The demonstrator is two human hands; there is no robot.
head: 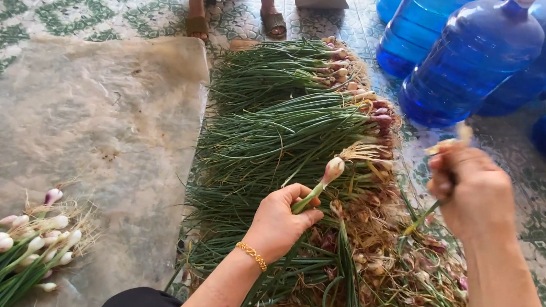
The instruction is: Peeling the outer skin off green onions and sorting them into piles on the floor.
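I hold scallion (323,180) in left hand (278,222), fingers closed on stem, bulb up over pile (287,141). Right hand (474,192) closed on blurred peel scrap (446,144) — grip low, strip skin cleanly away from bulb.

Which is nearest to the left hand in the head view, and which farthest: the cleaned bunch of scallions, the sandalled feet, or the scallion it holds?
1. Held scallion, in the left hand.
2. Cleaned bunch, far left on the sheet.
3. Sandalled feet, top of view.

Left hand (281,219) pinched shut — right hand (471,192) fisted, raised
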